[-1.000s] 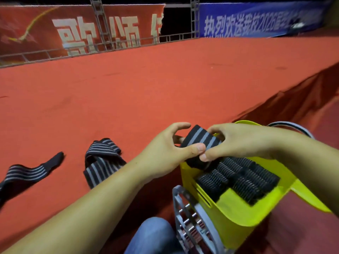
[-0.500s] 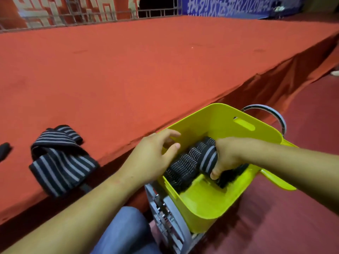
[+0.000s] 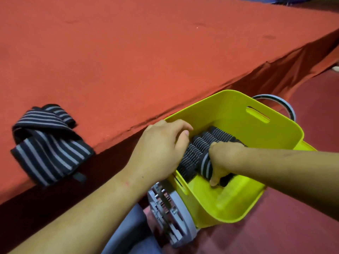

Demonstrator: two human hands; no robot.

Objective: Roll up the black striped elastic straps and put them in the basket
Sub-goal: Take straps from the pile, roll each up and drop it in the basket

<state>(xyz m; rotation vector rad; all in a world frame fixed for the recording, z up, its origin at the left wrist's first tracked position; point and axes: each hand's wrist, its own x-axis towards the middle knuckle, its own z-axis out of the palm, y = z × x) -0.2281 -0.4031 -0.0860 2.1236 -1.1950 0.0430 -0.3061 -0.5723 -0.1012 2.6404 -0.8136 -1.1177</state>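
Observation:
A yellow-green plastic basket (image 3: pixel 236 204) sits low at the right, below the edge of the red-covered stage. Several rolled black striped straps (image 3: pixel 201 145) lie in a row inside it. My right hand (image 3: pixel 222 160) reaches into the basket and grips one rolled strap (image 3: pixel 205 166), pressing it down beside the others. My left hand (image 3: pixel 161 153) rests on the basket's near-left rim, fingers curled loosely against the rolls, holding nothing. An unrolled striped strap (image 3: pixel 45 143) lies bunched at the stage edge, far left.
The red carpeted stage (image 3: pixel 146 52) fills the upper view and drops off along a diagonal edge. A grey round wheel-like frame (image 3: pixel 170 209) stands against the basket's near side. A grey hoop (image 3: pixel 282 105) shows behind the basket. My knee in blue jeans (image 3: pixel 128 233) is below.
My right hand has carried the rolled strap from above the basket down into it among the other rolls. My left hand let go and moved to the rim. The view tilted downward.

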